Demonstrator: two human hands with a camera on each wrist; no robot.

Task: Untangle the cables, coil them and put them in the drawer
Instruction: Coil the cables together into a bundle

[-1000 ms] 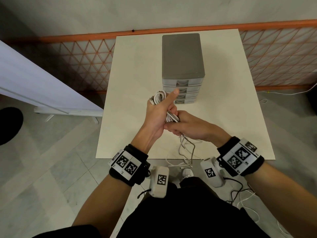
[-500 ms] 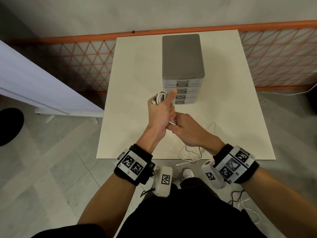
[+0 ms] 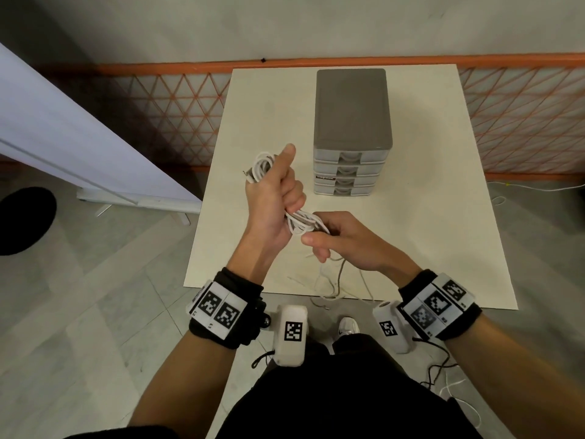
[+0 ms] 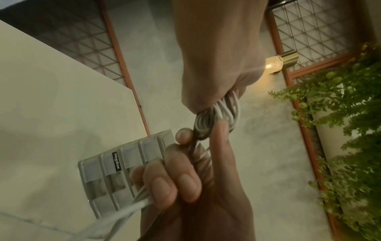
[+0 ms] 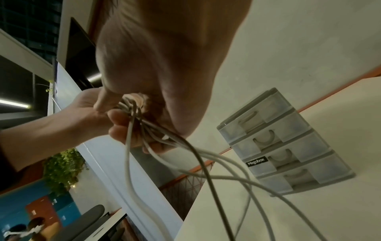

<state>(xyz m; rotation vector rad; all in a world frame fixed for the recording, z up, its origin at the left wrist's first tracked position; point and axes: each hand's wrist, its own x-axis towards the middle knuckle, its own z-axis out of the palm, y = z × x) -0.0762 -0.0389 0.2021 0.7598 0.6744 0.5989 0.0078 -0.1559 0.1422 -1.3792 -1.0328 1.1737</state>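
My left hand (image 3: 283,193) is held above the table with thumb up and grips a coil of white cable (image 3: 262,167). Loops stick out above and below the fist. Just below it, my right hand (image 3: 318,240) pinches the cable at the lower loops (image 3: 302,221). Loose strands (image 3: 337,280) hang from the right hand past the table's front edge. The left wrist view shows the loops (image 4: 219,114) leaving my left fist with the right hand's fingers (image 4: 186,172) curled round them. The strands (image 5: 191,156) trail down in the right wrist view. The grey four-drawer unit (image 3: 353,134) stands behind, its drawers closed.
The cream table (image 3: 427,191) has bare surface left and right of the drawer unit. An orange lattice fence (image 3: 177,122) runs behind it. A white board on a stand (image 3: 79,144) leans at the left. More cables (image 3: 449,372) lie on the floor at the lower right.
My right hand pressed close against the left fist, then drew back a little toward me with the cable. The hanging strands swung and shifted. The left hand stayed almost still.
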